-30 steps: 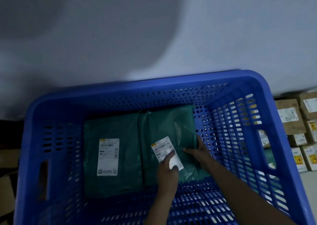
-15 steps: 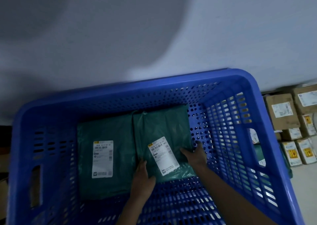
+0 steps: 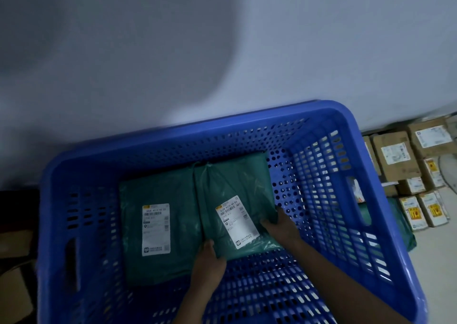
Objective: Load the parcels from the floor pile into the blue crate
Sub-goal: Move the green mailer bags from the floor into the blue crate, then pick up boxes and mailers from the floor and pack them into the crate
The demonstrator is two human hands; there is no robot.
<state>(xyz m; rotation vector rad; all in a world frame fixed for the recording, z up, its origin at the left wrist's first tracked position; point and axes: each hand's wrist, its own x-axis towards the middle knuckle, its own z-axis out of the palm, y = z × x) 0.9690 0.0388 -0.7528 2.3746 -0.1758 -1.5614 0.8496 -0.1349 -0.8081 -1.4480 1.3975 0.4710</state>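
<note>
The blue perforated crate [image 3: 343, 130] fills the lower part of the head view. Two green plastic-wrapped parcels with white labels lie flat side by side on its floor. The left parcel [image 3: 158, 224] rests untouched. Both of my hands are on the right parcel [image 3: 232, 182]: my left hand [image 3: 209, 264] grips its near left corner, and my right hand [image 3: 282, 227] holds its near right edge. The parcel lies against the crate's back wall.
Several brown cardboard boxes [image 3: 395, 155] with labels are stacked on the floor to the right of the crate, along the pale wall [image 3: 222, 51]. Another green parcel [image 3: 405, 232] shows beside the crate's right wall. Dark objects sit at the far left edge.
My left hand slid off the parcel's label to its near left corner. The view has shifted, so the crate now sits lower and further right. The parcel has barely moved.
</note>
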